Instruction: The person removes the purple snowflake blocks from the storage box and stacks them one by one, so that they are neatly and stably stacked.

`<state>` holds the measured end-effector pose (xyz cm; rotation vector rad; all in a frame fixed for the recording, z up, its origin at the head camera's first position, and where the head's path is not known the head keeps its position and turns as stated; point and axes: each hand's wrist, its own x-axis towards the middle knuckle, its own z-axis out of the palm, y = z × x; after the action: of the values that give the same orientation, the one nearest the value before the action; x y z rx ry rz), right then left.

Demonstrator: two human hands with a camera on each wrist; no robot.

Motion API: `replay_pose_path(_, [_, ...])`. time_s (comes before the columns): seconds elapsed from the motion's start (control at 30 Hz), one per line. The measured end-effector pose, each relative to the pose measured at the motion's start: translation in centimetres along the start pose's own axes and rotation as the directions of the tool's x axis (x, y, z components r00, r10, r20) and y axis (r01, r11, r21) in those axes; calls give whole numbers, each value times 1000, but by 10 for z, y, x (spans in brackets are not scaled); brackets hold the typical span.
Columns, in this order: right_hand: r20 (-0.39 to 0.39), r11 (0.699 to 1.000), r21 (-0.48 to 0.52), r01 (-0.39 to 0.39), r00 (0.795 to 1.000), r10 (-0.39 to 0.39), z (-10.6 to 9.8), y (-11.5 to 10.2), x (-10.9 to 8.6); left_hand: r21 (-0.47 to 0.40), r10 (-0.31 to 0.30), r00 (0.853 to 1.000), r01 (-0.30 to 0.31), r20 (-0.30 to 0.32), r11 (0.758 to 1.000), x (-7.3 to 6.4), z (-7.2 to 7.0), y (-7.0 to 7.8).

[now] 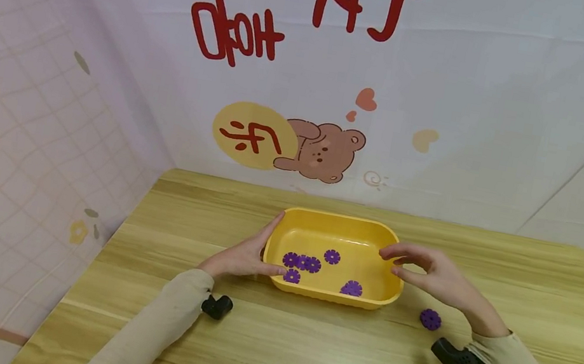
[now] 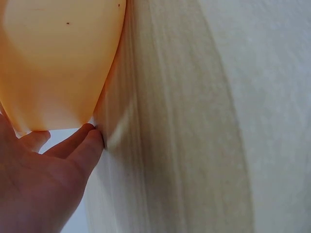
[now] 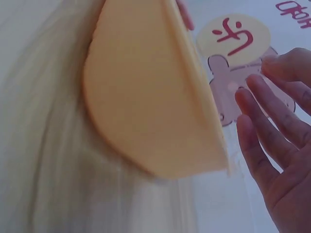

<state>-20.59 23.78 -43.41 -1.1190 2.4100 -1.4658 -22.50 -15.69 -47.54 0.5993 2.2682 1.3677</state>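
A yellow plastic basin [image 1: 342,229] stands upright on the table. Several purple notched discs [image 1: 332,257] lie inside it, some overlapping. My left hand [image 1: 244,258] holds the basin's left end, its thumb at the front rim and the fingers along the outer wall. In the left wrist view, the fingertips [image 2: 92,141] meet the basin's lower end. Over the right rim hovers my right hand [image 1: 436,274], fingers bent loosely and nothing between them. The right wrist view shows that hand [image 3: 282,136] apart from the basin wall [image 3: 146,82].
One purple disc [image 1: 430,319] lies on the wooden table [image 1: 298,350], right of the basin and below the right hand. A white printed cloth [image 1: 483,111] hangs behind the table's far edge. Black mounts [image 1: 457,356] sit at both wrists.
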Motion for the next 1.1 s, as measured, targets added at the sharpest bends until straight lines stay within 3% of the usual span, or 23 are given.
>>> replay_pose_path(0.13, [24,1000,21,17,1000,-17,3,-4,14,1,4,1000,-4,1,1000,0,0,0])
replay_pose_path(0.67, [122,997,62,-55,991,47,17,-11,53,-38,21,1000,-20,18,999,2,-2,0])
replay_pose_path(1.1, [142,998,18,-63,988,60,58,3,77,15,23,1000,-23,7,1000,1,-2,1])
